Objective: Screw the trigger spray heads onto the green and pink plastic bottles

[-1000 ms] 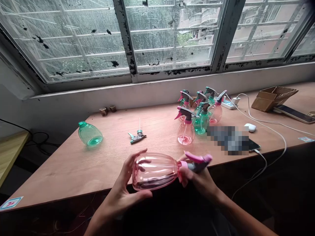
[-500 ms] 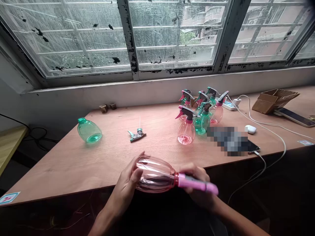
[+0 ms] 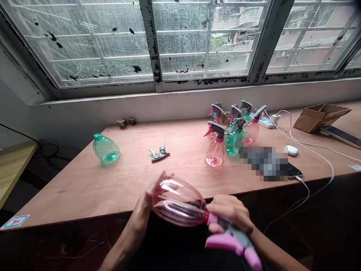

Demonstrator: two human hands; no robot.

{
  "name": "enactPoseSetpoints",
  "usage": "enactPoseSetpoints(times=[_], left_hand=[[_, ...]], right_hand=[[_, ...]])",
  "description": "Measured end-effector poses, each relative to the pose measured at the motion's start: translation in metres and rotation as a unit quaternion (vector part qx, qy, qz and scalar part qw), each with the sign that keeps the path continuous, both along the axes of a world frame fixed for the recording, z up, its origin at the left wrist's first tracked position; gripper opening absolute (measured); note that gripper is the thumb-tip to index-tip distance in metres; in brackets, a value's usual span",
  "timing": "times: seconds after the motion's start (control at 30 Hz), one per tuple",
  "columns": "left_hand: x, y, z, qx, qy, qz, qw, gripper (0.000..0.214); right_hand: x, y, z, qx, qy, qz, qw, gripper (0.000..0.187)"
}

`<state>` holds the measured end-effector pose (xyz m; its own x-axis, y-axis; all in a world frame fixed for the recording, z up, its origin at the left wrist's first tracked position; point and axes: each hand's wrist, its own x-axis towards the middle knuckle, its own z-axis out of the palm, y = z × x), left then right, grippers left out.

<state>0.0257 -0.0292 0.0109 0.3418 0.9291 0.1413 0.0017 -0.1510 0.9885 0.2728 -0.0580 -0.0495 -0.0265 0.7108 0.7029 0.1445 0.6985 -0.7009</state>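
Note:
I hold a clear pink spray bottle [image 3: 176,201] on its side in front of the table's near edge. My left hand [image 3: 146,201] wraps around the bottle's wide base end. Over the neck, my right hand [image 3: 229,214] is closed on the pink and grey trigger head [image 3: 234,244], which points down to the right and looks blurred. A thin tube shows inside the bottle.
On the wooden table [image 3: 84,184] lie a capless green bottle [image 3: 105,148] and a loose trigger head [image 3: 159,153]. Several assembled pink and green spray bottles [image 3: 231,130] stand at the back right, near a phone [image 3: 295,171], white cables and a cardboard box [image 3: 320,116].
The trigger head has turned under my right hand, from pointing up to pointing down and right. The bottle's base end has tilted upward, and both hands sank slightly below the table edge.

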Motion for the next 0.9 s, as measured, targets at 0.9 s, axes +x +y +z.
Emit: enactPoseSetpoints(times=[0.9], left_hand=[[0.026, -0.058, 0.011, 0.051, -0.084, 0.218, 0.971, 0.027]], right_hand=[[-0.016, -0.017, 0.023, -0.182, 0.134, 0.089, 0.970, 0.022]])
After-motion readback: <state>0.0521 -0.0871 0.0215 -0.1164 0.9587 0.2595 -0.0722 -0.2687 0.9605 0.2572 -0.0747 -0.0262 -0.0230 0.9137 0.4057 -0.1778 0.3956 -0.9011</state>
